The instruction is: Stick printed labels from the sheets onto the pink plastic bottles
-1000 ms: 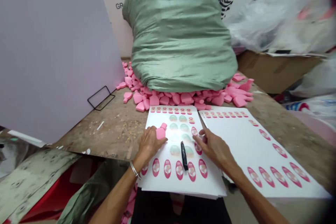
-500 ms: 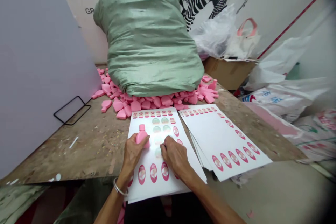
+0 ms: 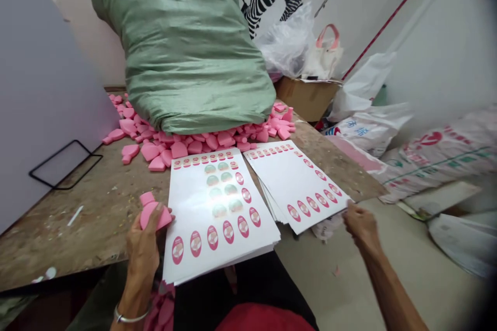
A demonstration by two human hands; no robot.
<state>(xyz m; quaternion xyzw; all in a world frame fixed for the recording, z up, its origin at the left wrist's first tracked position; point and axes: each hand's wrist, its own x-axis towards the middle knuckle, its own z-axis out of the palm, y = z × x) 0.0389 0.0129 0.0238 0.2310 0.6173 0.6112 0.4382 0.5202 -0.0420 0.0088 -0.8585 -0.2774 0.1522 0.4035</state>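
My left hand [image 3: 145, 235] is closed round a small pink bottle [image 3: 154, 215], tilted with its cap end up and left, beside the left edge of a stack of sticker sheets [image 3: 190, 194]. That top sheet bears pink oval stickers along its bottom and right side, small ones along its top and pale green round ones in between. To the right lies a second stack of sticker sheets [image 3: 279, 183], with ovals on its right and bottom edges. My right hand [image 3: 361, 223] has its fingers closed at this stack's lower right corner, apparently pinching the sheet; the fingertips are partly hidden.
A big green sack [image 3: 194, 62] rests on a heap of pink bottles [image 3: 178, 149] at the back of the wooden table [image 3: 101, 217]. A black wire frame [image 3: 64, 165] lies left by a pale panel [image 3: 46, 88]. A cardboard box [image 3: 308, 98] and plastic bags [image 3: 361, 129] stand right.
My right hand has left the left stack and moved right to the second stack's corner. My left hand has shifted left off the sheet with the bottle. The view has turned right.
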